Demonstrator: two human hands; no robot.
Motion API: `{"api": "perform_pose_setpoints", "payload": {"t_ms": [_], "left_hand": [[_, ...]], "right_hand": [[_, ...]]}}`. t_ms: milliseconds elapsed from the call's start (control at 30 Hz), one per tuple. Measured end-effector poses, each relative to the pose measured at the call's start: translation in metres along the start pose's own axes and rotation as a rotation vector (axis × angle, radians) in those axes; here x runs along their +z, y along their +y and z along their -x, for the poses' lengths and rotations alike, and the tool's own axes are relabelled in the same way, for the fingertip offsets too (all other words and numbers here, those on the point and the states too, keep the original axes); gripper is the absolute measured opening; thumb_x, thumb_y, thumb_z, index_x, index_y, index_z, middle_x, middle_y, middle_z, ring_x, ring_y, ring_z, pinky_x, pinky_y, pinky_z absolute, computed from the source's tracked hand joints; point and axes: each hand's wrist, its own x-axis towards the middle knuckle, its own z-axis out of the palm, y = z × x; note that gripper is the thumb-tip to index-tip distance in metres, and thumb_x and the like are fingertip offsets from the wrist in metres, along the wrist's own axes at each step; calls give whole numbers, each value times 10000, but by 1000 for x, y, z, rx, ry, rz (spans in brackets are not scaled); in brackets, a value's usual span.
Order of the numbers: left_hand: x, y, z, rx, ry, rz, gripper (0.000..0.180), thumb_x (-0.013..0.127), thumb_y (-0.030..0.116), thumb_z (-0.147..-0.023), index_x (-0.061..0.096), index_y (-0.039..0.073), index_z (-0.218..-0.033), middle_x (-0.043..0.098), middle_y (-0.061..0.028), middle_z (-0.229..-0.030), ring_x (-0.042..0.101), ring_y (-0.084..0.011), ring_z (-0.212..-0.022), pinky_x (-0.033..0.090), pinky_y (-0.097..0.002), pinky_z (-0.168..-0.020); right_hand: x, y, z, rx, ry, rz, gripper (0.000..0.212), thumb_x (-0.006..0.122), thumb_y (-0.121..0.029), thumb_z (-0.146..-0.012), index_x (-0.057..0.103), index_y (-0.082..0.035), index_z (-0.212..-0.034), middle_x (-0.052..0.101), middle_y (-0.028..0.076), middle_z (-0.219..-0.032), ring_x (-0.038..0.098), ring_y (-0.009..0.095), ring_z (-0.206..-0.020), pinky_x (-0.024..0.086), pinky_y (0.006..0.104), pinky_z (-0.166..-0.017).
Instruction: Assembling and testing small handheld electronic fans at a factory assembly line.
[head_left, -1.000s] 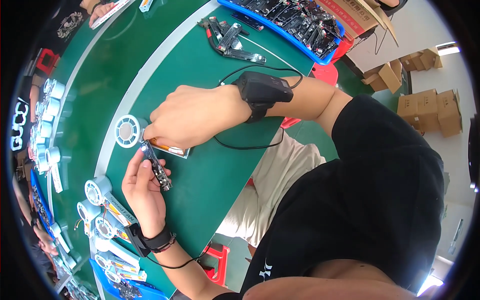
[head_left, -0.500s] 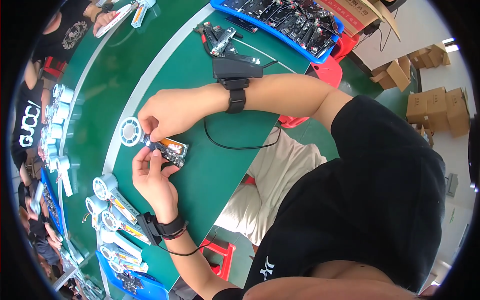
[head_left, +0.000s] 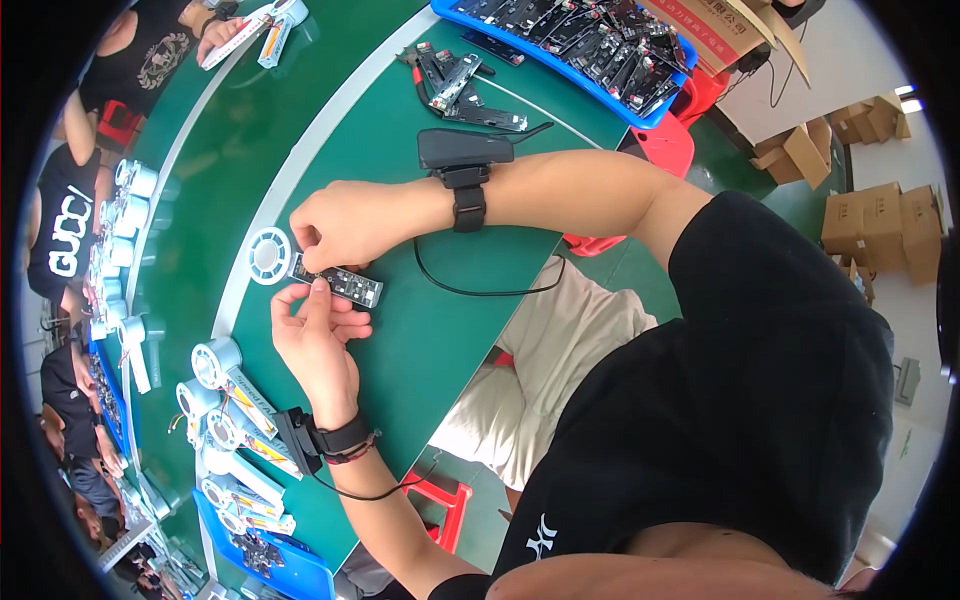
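A white handheld fan (head_left: 268,256) with a ring-shaped head lies on the green table before me. A narrow black circuit board (head_left: 355,288) lies lengthwise along its handle, mostly covering what is beneath. My left hand (head_left: 318,335) pinches the board's near edge between thumb and forefinger, its other fingers loosely bent beside the handle. From the far side my right hand (head_left: 345,225) reaches over with curled fingers. Its thumb and forefinger pinch the board's end close to the fan head; the exact contact is partly hidden by the fingers.
Several white fans (head_left: 240,400) lie at my left, beside a blue tray (head_left: 300,565) of dark parts. A larger blue tray (head_left: 650,122) of circuit boards stands at the top, near loose boards and red-handled pliers (head_left: 416,75). Co-workers sit across the table. Cables trail from my wrist straps.
The circuit board has turned and now lies along the fan's handle, covering the orange-and-white part seen before. Both hands have shifted slightly with it. The whole view has moved a little.
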Motion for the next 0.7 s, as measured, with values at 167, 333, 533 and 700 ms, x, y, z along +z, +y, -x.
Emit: {"api": "perform_pose_setpoints", "payload": {"t_ms": [167, 333, 533, 700], "left_hand": [[-3, 5, -3, 73, -12, -79, 196, 647, 123, -981, 497, 11, -1038, 643, -105, -735, 626, -174, -502, 487, -265, -405], [-18, -7, -15, 188, -19, -313, 182, 675, 150, -967, 557, 19, -922, 660, -100, -744, 625, -169, -521, 450, -277, -438], [-9, 0, 7, 597, 213, -970, 183, 707, 161, -919, 619, 11, -861, 665, -106, -756, 625, -249, -588, 485, -376, -551], [-51, 17, -4, 749, 520, -1173, 170, 709, 175, -889, 660, 25, -951, 669, -166, -966, 652, -327, -806, 520, -426, -695]], "right_hand": [[-6, -8, 6, 26, -2, -12, 281, 647, -242, -875, 668, 28, -951, 714, 142, -783, 694, 210, -582, 539, 355, -576], [-13, -20, 13, -6, -176, 187, 360, 665, -313, -867, 659, 36, -956, 713, 165, -800, 710, 280, -680, 546, 393, -626], [-9, -41, 30, -41, -151, 489, 434, 676, -376, -845, 653, 33, -988, 709, 202, -817, 702, 369, -783, 541, 442, -681], [4, -33, 26, -8, -75, 409, 432, 672, -363, -834, 649, 33, -1003, 701, 220, -815, 696, 381, -775, 540, 455, -686]]}}
